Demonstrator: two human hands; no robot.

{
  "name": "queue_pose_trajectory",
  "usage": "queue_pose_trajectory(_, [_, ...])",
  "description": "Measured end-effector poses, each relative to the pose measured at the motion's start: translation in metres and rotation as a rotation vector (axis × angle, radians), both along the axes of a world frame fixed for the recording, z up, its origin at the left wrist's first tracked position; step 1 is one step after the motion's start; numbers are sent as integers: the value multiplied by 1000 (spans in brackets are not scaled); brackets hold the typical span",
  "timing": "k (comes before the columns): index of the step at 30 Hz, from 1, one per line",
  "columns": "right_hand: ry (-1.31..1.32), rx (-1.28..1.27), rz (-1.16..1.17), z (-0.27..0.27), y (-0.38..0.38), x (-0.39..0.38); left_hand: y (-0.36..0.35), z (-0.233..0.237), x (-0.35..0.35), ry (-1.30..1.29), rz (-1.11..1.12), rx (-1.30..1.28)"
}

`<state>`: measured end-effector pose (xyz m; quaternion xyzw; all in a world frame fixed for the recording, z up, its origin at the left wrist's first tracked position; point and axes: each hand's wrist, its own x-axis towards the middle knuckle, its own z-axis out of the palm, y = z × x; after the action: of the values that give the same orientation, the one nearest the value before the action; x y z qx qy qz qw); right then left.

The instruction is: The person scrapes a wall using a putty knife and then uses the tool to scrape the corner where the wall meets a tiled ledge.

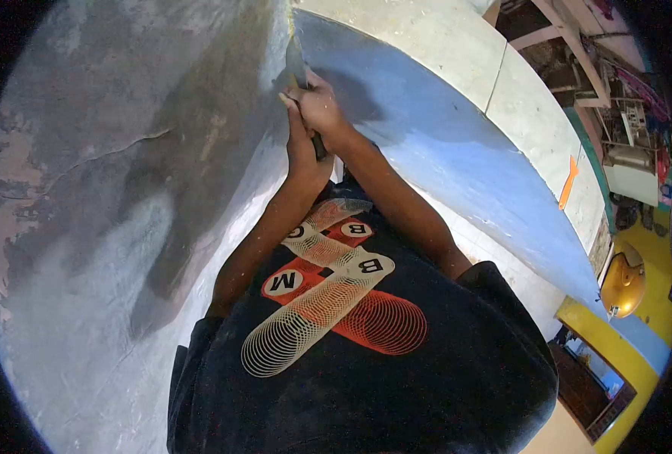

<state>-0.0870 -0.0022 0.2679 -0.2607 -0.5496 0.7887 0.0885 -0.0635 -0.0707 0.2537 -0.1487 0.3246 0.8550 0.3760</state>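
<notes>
Both of my hands are closed together round a narrow-bladed tool [296, 62] with a dark handle. My right hand [319, 106] wraps it higher up, just below the grey blade. My left hand [302, 144] presses against it lower down, and the handle's dark end shows beside that palm. The blade points away from me into the corner where the rough grey plastered wall [86, 219] meets the blue painted surface [419, 113]. Its tip is right at the corner line, where a thin yellowish strip shows. My fingers partly hide the tool, so I cannot tell its exact kind.
A crack runs across the worn plaster at left. Beyond the blue surface is a pale ledge [533, 87] bearing an orange object [569, 183]. A shiny golden rounded object [622, 284] is at right, near a yellow wall [657, 261] and a dark opening [589, 386]. Cluttered shelves stand at upper right.
</notes>
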Motion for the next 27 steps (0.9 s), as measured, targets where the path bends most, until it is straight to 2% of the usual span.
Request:
queue_pose_trajectory(1, [7,-1,8,-8,3,-6,3,-8,-5,7,8,-1])
queue_pose_trajectory(3, [176,364,14,-35,11,-13,9,-30,-11,49,32,47])
queue_pose_trajectory(6, [156,483,70,-53,17,-9,10,-23,-2,10,33,79])
queue_pose_trajectory(7, [156,489,66,-40,13,-6,6,-15,3,12,38,58])
queue_pose_trajectory(10, [-16,181,-4,-12,3,-4,3,-14,-2,37,43,80])
queue_pose_trajectory(12, [39,239,27,-13,8,-6,5,-21,-7,39,13,68])
queue_pose_trajectory(13, [31,237,23,-38,9,-10,7,-25,-6,37,-17,64])
queue_pose_trajectory(14, [198,439,1,-82,10,-17,6,-22,-2,31,-22,69])
queue_pose_trajectory(16, [369,651,-25,-81,13,-16,4,-10,0,13,17,71])
queue_pose_trajectory(17, [223,427,-6,-36,7,-8,7,-11,-4,18,16,74])
queue_pose_trajectory(19, [73,188,14,-1,7,-3,6,-20,-12,37,-17,95])
queue_pose_trajectory(22, [-38,104,56,-3,12,1,10,-27,-7,18,-34,88])
queue_pose_trajectory(25, [-72,230,106,-17,12,-2,6,-20,-3,13,-34,64])
queue_pose_trajectory(27, [45,92,-44,-21,2,-5,4,-22,-5,7,-17,40])
